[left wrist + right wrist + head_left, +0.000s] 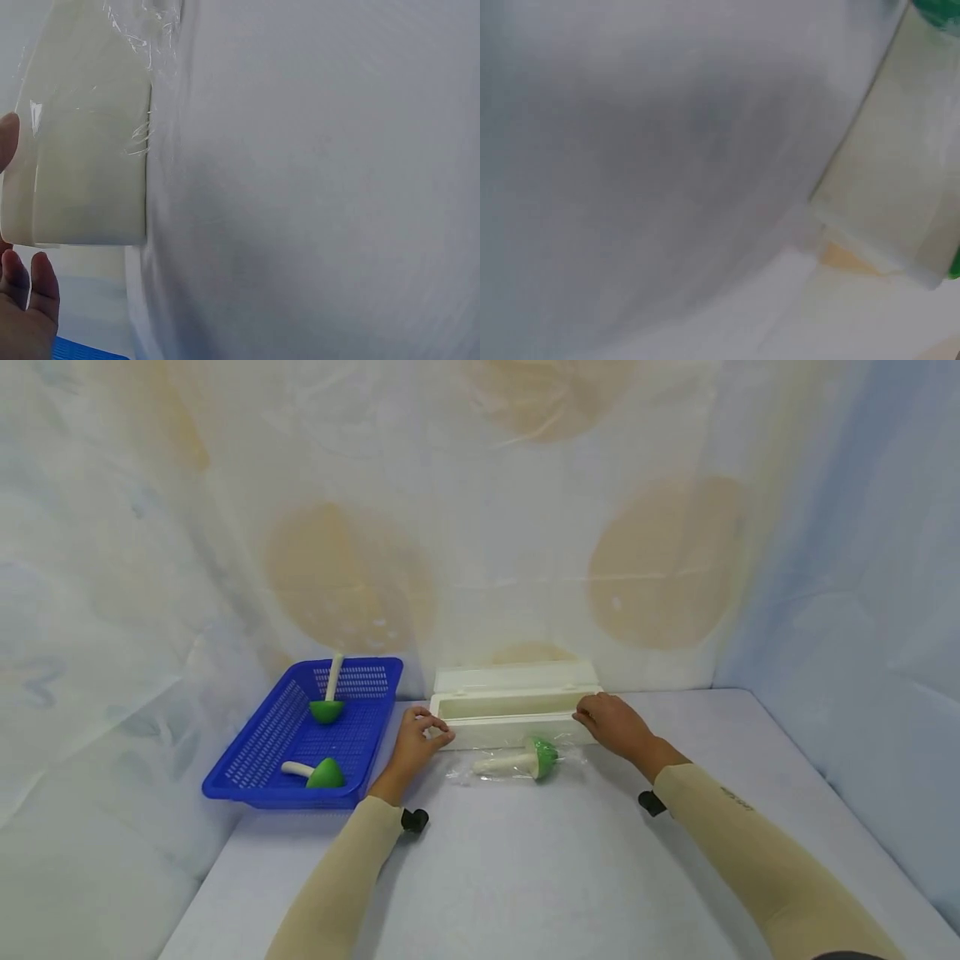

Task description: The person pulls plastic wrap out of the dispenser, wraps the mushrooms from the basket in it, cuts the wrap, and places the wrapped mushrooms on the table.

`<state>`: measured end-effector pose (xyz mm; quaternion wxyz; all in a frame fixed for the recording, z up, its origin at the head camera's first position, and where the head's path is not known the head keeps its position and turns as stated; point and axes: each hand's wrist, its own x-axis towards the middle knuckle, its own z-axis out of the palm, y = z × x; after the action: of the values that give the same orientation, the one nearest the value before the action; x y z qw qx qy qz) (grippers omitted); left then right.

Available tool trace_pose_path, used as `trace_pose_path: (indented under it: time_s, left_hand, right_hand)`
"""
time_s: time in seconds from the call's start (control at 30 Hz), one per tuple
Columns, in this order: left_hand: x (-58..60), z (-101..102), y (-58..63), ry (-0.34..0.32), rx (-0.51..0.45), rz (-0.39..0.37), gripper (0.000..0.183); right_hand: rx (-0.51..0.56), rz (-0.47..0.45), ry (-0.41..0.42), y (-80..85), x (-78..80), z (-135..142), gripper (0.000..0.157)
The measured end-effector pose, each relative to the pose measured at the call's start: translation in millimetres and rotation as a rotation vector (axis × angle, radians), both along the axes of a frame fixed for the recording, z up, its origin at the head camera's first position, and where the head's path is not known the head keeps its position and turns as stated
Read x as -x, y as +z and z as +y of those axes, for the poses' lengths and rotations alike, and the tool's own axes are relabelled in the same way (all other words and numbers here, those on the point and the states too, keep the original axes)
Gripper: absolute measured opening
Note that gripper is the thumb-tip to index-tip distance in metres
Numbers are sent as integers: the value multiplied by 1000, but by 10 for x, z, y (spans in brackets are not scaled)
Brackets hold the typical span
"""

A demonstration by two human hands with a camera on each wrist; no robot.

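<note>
A long white box (517,732) stands near the back of the table, its lid (517,677) folded back. My left hand (415,747) holds its left front corner; in the left wrist view the thumb (7,139) lies at an edge of the box and the other fingers are around the end. My right hand (618,727) grips the right front corner with bent fingers, which the right wrist view leaves out. Directly before the box, between both hands, lies a mushroom-shaped object (517,763) with a green cap and cream stem, in clear plastic.
To the left, a blue perforated basket (247,793) contains two similar objects: a rear mushroom-shaped object (327,710) leaning with its stem up, and a front mushroom-shaped object (326,773) lying down. Patterned sheeting (517,527) encloses the white-covered table (525,885) at the back and sides.
</note>
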<state>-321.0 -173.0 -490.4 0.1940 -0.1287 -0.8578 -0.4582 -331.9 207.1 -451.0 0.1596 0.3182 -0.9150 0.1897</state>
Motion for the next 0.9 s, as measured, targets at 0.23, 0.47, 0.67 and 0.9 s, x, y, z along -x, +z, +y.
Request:
trace_pose_path:
  time_s: [0.23, 0.47, 0.67, 0.9]
  left_hand:
    - [-54, -3, 22, -1, 10, -42, 10]
    - [-51, -12, 38, -8, 15, -67, 9]
    - [-35, -8, 55, -9, 9, -100, 9]
    - [-25, -31, 59, -18, 18, -77, 7]
  right_hand:
    - [-149, 38, 96, 32, -93, -2, 27]
    - [-72, 157, 117, -26, -54, 6, 8]
    - [-43, 45, 89, 69, -61, 10, 7]
    - [-148, 89, 118, 27, -80, 37, 23]
